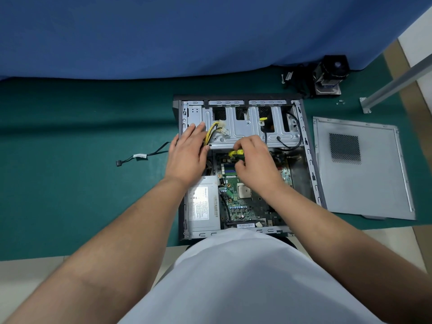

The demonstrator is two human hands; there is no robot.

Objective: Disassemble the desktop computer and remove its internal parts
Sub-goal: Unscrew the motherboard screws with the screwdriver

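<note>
Open case flat on the green mat, right hand clamped on a yellow-green screwdriver at the drive cage's near edge, left hand flat, fingers straight, likely bracing the cage's left end.

Screwdriver tip hidden (under hands), PSU label unreadable
</note>
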